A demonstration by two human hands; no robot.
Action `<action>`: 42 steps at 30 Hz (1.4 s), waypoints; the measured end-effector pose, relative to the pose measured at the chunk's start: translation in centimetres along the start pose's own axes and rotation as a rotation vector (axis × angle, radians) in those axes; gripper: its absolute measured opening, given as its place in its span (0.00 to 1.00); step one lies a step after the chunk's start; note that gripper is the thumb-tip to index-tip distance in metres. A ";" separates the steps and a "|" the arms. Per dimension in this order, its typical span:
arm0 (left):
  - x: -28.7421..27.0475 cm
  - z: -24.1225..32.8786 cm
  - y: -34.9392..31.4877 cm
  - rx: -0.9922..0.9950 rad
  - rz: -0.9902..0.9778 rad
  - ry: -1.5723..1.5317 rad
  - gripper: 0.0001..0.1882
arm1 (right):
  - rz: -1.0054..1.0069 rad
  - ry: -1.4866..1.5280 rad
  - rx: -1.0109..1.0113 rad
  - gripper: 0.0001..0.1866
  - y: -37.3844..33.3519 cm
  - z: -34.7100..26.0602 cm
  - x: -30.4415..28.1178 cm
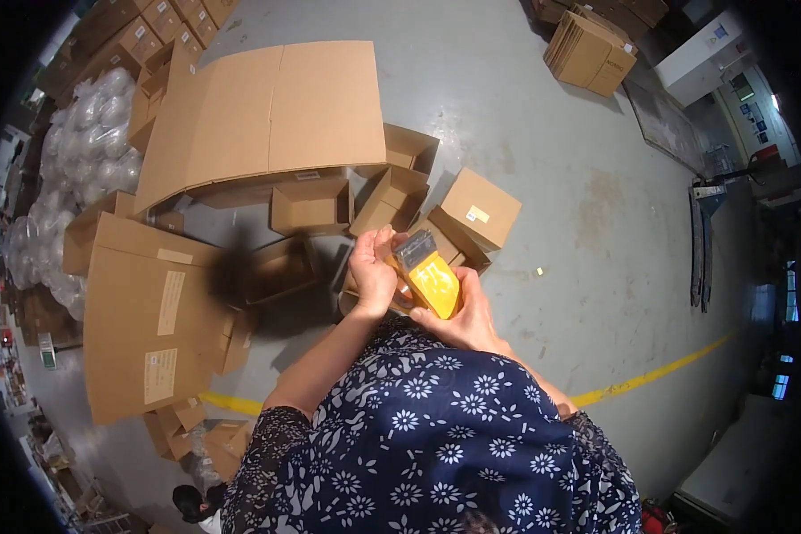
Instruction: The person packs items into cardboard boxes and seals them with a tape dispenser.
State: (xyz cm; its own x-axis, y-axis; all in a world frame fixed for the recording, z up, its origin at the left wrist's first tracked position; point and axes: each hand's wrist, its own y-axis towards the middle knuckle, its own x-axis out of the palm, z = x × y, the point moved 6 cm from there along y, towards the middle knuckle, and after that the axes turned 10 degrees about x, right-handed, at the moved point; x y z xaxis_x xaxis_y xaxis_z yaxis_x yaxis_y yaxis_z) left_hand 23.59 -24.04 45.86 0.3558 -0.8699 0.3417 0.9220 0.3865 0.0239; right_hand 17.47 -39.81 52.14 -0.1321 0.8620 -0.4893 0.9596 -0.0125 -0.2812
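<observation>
My right hand (473, 319) pinched a yellow, block-shaped piece with a dark grey end (437, 287) between thumb and fingers. Left hand (376, 274) curled beside the dark end; couldn't tell if that grip pressed. Piece sat between both hands, nearer the right, long axis slanting upper left to lower right. Just beyond, an open brown cardboard carton (455, 238), partly blocked by hands and piece; closed, tan cardboard box (482, 206) next to it. Leftward, a wide-open, rectangular brown box (311, 210); farther, a large flat cardboard panel (280, 107).
</observation>
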 end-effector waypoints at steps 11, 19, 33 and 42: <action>4.7 6.9 0.5 -0.242 -0.423 -0.225 0.09 | -0.638 0.560 0.075 0.24 1.8 -0.6 -0.2; 5.7 18.8 0.2 0.443 -0.711 0.204 0.06 | -0.233 -0.075 -0.777 0.26 0.0 -9.6 -6.3; 5.1 23.1 -4.0 0.820 -0.786 0.273 0.11 | 0.093 -0.140 -0.943 0.17 -0.5 -9.0 -6.9; 5.0 22.8 -4.0 0.843 -0.779 0.396 0.11 | 0.020 -0.201 -0.852 0.25 -0.6 -8.4 -5.5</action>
State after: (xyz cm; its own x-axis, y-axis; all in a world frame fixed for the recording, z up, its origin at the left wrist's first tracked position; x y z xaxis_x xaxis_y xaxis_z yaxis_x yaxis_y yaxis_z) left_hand 18.15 -22.95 68.83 -0.0920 -0.9346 -0.3436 0.5736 -0.3318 0.7489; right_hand 19.65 -40.33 61.92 -0.0777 0.7589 -0.6466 0.8105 0.4257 0.4023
